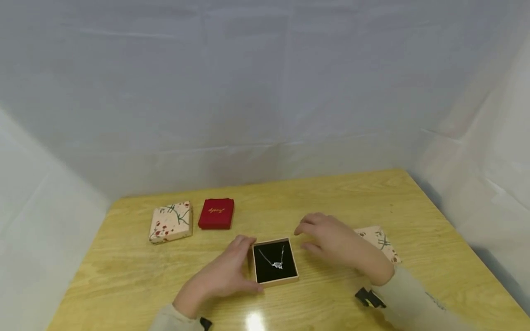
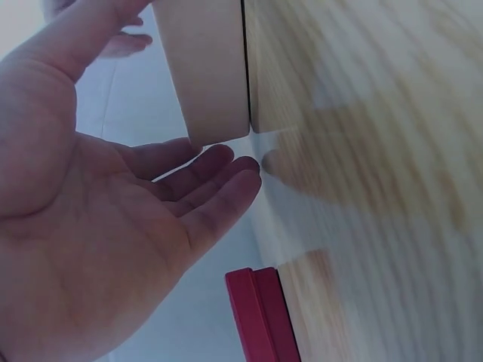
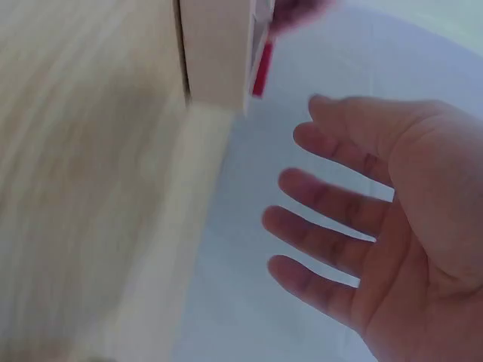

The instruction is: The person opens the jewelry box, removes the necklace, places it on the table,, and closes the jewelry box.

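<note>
An uncovered square box with a black insert stands on the table, a silver necklace lying across the insert. At its left side my left hand touches the box, fingers at the far left corner and thumb near the close edge. The left wrist view shows the left hand with loosely extended fingers beside the box wall. My right hand hovers to the right of the box, apart from it. In the right wrist view the right hand has its fingers spread and holds nothing, near the box.
A floral box stands at the left of the wooden table, and a red box with gold lettering beside it. A floral lid or box lies partly behind my right forearm. White sheeting hangs behind and at both sides.
</note>
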Action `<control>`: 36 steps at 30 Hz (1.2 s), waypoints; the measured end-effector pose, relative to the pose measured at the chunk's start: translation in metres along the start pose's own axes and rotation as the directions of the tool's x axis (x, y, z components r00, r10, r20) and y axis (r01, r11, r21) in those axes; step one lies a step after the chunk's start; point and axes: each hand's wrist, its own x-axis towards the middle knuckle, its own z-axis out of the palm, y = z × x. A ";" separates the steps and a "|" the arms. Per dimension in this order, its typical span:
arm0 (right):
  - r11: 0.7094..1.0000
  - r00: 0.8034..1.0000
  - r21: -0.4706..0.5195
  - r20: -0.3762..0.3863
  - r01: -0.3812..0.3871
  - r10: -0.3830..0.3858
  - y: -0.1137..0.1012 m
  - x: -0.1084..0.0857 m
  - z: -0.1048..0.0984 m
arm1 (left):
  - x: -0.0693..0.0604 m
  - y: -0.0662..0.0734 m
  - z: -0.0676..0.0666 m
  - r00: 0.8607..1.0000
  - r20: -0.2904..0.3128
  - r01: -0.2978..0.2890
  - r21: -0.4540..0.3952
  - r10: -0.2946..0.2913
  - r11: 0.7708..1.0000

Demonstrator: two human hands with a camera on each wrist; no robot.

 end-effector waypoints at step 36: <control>0.969 0.991 -0.208 -0.062 -0.133 0.123 -0.032 0.036 0.054 | 0.002 -0.002 0.005 0.999 -0.024 -0.039 0.048 0.041 0.998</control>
